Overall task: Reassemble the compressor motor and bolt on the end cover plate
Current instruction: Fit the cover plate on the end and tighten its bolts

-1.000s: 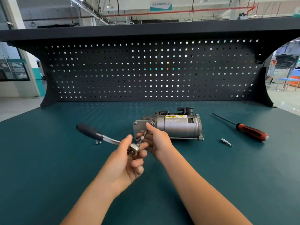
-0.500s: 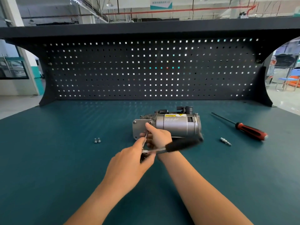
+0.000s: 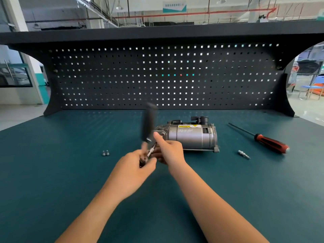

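Just behind right grip (image 3: pixel 171 152) — motor (image 3: pixel 192 137); left grip (image 3: pixel 135 170), too, holds ratchet (image 3: pixel 149 123).

A black pegboard (image 3: pixel 157 76) with small square holes stands upright at the far edge of the dark green table (image 3: pixel 52 172). Light from the hall behind shines through many of the holes. On top of the pegboard lies a flat black shelf (image 3: pixel 157 33), about as wide as the table. Above the pegboard one sees a high ceiling with hanging lamps (image 3: pixel 118 6), a red pipe (image 3: pixel 192 13) and a white and teal sign (image 3: pixel 174 7). Left of the pegboard there are a white pillar (image 3: pixel 15 16), a dark window (image 3: pixel 14 74) and a pale floor (image 3: pixel 17 111). Right of the pegboard stands some blue furniture (image 3: pixel 313 87), too blurred to name.
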Demonstrator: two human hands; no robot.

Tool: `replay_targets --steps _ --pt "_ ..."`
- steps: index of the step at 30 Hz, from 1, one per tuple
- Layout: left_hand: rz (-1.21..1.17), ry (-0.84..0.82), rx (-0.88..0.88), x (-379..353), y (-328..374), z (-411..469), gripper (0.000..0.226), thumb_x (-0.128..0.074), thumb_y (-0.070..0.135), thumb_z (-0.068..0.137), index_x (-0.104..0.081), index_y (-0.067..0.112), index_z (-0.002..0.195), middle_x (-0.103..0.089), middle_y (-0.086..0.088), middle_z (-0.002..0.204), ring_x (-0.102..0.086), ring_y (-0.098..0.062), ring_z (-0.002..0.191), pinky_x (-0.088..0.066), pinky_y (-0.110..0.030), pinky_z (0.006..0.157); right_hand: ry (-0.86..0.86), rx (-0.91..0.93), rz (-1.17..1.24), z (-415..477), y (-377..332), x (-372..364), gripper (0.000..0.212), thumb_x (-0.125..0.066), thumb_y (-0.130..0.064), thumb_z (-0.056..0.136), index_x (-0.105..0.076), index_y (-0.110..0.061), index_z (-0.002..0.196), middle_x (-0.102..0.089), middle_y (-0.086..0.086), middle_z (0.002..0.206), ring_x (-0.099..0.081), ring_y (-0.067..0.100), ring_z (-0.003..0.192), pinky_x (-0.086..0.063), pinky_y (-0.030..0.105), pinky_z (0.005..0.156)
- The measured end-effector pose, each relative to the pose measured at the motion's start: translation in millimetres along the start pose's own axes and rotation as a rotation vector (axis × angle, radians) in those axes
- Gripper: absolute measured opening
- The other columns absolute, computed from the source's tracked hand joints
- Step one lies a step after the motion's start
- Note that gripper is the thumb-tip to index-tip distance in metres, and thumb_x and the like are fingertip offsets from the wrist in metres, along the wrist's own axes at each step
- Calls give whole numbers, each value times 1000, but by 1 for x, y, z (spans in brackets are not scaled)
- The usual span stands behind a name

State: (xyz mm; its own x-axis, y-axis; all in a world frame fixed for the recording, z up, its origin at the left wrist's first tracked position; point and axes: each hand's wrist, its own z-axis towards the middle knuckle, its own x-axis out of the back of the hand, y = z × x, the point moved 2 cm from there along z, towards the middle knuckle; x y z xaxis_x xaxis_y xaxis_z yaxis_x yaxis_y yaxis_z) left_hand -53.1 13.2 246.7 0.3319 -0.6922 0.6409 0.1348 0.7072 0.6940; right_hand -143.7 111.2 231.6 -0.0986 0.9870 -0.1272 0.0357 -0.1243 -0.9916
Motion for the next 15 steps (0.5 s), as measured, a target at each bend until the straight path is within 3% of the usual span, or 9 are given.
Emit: replay_targets --steps 3,5,8,10,12,13,15 --pt "576 54 -165 -2 6 -4 28 -47 44 88 -47 28 111 -65 5 86 -61 -20 81 -44 -34 64 -2 -9 57 0 -1 -1 37 -61 -24 90 -54 -9 56 -59 2 48 -53 7 36 -37 15 38" --pt "560 15 -143 -7 3 -6 27 -44 50 89 -44 34 111 -65 9 89 -62 -19 84 -45 -33 65 -37 -90 177 -1 -1 -3 30 -58 -20 91 -56 -6 64 -62 3 50 -55 12 41 -37 14 41" --pt "-179 -73 69 -13 3 -8 21 -45 45 92 -55 27 93 -63 7 61 -52 -11 47 -45 -25 50 -79 -165 294 -1 1 -4 26 -57 -19 92 -58 -5 69 -65 7 56 -57 17 48 -45 25 55" --pt "-770 -154 379 -17 3 -10 38 -41 45 94 -59 12 95 -59 4 54 -38 -7 33 -34 -18 37 -126 -193 336 -1 1 -4 27 -54 -24 93 -59 -6 73 -67 2 54 -57 13 42 -43 21 45" --pt "-1281 -230 602 -15 5 -10 46 -43 47 91 -61 6 97 -55 4 53 -32 -3 30 -29 -13 32 -155 -213 349 -1 1 -4 29 -52 -28 94 -60 -8 75 -69 1 58 -57 10 41 -42 20 45" --pt "-1393 -247 640 -12 4 -9 45 -45 46 90 -61 4 98 -52 5 52 -31 -2 29 -28 -12 31 -156 -213 327 0 1 -4 29 -52 -29 94 -61 -9 75 -69 0 59 -58 9 42 -42 20 48" --pt "-1281 -231 602 -6 0 -6 39 -46 41 92 -60 5 98 -50 5 50 -32 -2 30 -29 -13 31 -129 -196 235 0 0 -3 27 -53 -31 93 -61 -9 79 -69 -1 59 -60 8 43 -42 20 50"
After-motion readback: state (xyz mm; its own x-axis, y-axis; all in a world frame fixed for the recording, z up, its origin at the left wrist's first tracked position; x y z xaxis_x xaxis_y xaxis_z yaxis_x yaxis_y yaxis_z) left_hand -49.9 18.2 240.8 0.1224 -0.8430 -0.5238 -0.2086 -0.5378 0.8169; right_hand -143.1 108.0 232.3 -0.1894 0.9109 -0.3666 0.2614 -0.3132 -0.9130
